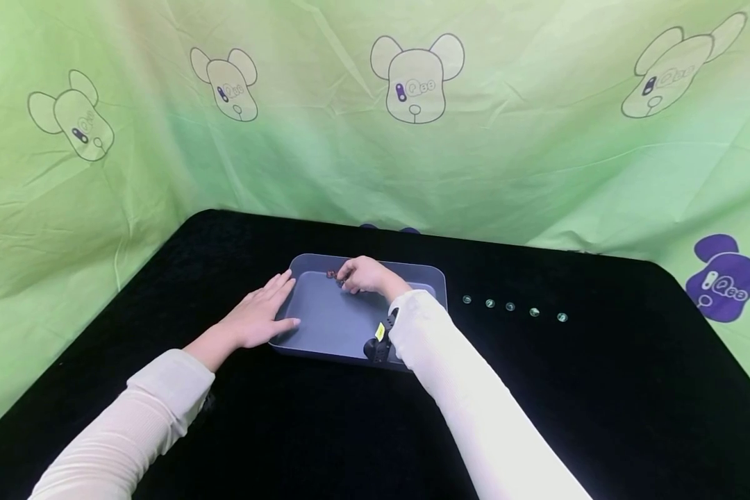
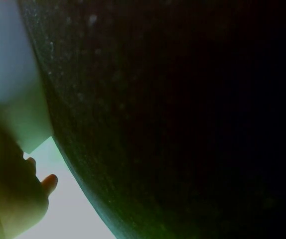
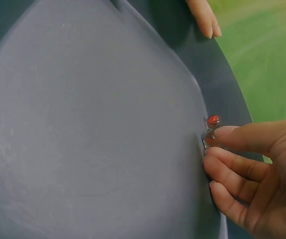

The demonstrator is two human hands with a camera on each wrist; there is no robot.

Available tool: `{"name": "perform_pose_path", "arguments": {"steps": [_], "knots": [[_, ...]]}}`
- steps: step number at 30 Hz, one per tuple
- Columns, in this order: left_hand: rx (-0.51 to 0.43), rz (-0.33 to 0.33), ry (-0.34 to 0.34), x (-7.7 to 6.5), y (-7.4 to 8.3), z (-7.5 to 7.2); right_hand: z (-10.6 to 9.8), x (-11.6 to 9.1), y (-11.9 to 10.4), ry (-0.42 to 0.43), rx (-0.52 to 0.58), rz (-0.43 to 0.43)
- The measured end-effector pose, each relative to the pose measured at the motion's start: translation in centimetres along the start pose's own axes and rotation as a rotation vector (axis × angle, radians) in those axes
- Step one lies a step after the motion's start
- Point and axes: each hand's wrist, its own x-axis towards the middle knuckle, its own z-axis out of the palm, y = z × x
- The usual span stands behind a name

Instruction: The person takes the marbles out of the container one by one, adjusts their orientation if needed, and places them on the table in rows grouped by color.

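A grey rectangular tray (image 1: 328, 323) lies on the black table. My left hand (image 1: 259, 314) rests against its left rim, fingers straight and thumb over the near left corner. Over the tray's far side, my right hand (image 1: 367, 274) pinches a small reddish glass bead (image 3: 210, 140) between thumb and fingertips. Right beside that bead sits another red glass bead (image 3: 213, 121), against the tray's wall. Both look tiny and brownish red in the head view. The left wrist view is mostly dark, with part of a hand (image 2: 18, 204) at its lower left.
Right of the tray, several small round glass pieces (image 1: 510, 306) with pale green tints lie in a row on the black tablecloth (image 1: 600, 389). A green printed curtain (image 1: 325, 167) hangs behind and at the sides of the table.
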Motion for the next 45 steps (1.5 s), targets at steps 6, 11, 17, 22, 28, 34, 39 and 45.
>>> {"name": "perform_pose_path", "arguments": {"steps": [6, 11, 17, 22, 28, 34, 39, 45], "knots": [[-0.001, 0.001, 0.001, 0.0, 0.0, 0.1, -0.1, -1.3, -1.3, 0.003, -0.064, -0.040], [-0.001, 0.005, 0.005, 0.0, -0.1, 0.2, 1.0, 5.2, 6.2, 0.004, -0.127, -0.017], [0.002, 0.006, 0.007, 0.0, 0.0, 0.2, 1.2, 7.9, 9.7, -0.019, -0.125, -0.036], [-0.006, 0.006, 0.005, -0.1, 0.1, 0.2, 0.5, 2.3, 3.5, 0.008, -0.197, -0.004], [-0.012, 0.004, 0.002, -0.2, 0.2, 0.2, -1.2, -6.6, -6.4, 0.000, -0.173, 0.030], [-0.009, 0.009, 0.007, -0.2, 0.1, 0.2, -2.1, -10.9, -11.3, 0.069, -0.146, 0.056], [-0.011, 0.006, 0.002, -0.1, 0.1, 0.1, -2.5, -11.2, -11.8, 0.073, -0.111, 0.030], [-0.011, -0.005, 0.001, -0.1, 0.1, 0.0, -3.0, -11.7, -12.5, 0.061, -0.077, 0.000]]}}
